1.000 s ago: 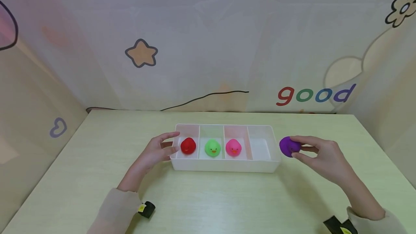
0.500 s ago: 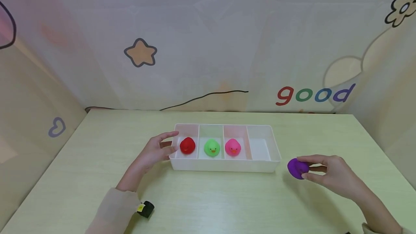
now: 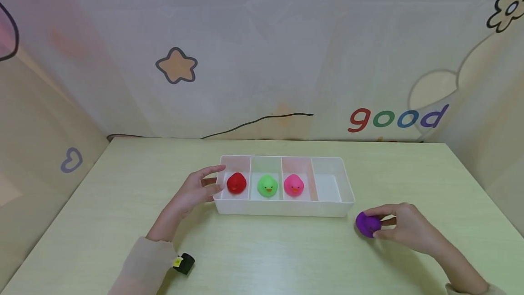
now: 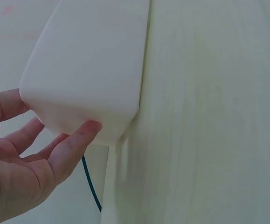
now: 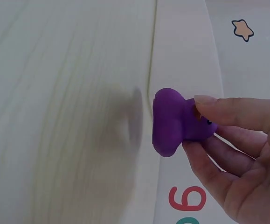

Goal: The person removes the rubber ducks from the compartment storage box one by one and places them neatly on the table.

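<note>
My right hand (image 3: 411, 229) pinches a purple toy duck (image 3: 368, 224) between thumb and fingers, to the right of and nearer than the divided white tray (image 3: 282, 208). In the right wrist view the duck (image 5: 167, 122) has its flat base toward the table, and its shadow lies apart from it. At the tray's left end, my left hand (image 3: 200, 185) touches the rim and end wall with fairly straight fingers. The left wrist view shows its thumb (image 4: 76, 144) against the end wall. Inside the tray sit a red duck (image 3: 236, 183), a green duck (image 3: 267, 186) and a pink duck (image 3: 294, 185), one per compartment.
The tray's rightmost compartment (image 3: 327, 185) holds nothing. A pale wooden table (image 3: 262, 254) extends around the tray, bounded behind by a printed cloth backdrop (image 3: 262, 72). Cloth also rises along both sides. A black strap piece (image 3: 186, 263) sits at the left cuff.
My right hand has carried the purple duck away from the tray's right end, toward the front and lower, finally slightly back left. My left hand and the tray have stayed in place.
</note>
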Available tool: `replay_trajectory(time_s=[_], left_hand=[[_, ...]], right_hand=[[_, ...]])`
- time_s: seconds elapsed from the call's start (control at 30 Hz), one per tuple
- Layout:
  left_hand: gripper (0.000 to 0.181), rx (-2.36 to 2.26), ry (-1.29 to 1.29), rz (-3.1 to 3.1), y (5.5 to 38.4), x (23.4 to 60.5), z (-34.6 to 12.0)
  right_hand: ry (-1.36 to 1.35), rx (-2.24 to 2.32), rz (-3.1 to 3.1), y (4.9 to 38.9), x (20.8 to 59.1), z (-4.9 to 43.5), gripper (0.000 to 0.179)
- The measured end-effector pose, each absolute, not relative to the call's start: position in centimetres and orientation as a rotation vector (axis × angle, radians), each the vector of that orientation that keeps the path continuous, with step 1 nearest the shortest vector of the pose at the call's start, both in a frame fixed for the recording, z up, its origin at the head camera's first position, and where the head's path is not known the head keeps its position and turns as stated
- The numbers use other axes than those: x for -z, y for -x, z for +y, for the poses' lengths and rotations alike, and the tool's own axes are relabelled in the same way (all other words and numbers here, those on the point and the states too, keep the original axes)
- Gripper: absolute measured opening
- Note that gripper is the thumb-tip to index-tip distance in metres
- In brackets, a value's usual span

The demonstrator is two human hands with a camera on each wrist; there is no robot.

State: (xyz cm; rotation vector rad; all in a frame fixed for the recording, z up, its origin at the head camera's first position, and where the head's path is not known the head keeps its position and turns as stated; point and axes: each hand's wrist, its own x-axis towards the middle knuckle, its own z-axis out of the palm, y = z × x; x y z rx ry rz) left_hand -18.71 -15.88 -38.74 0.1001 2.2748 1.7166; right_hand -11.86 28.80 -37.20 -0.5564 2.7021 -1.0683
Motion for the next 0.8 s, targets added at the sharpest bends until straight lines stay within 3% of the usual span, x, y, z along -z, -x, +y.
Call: replay_trajectory(time_s=[0.8], left_hand=[[0.051,-1.708,-0.096,2.288,18.8,38.89,-15.85]], right_hand=[[0.522,1.127,2.62,12.28,38.12,28.62,0.036]])
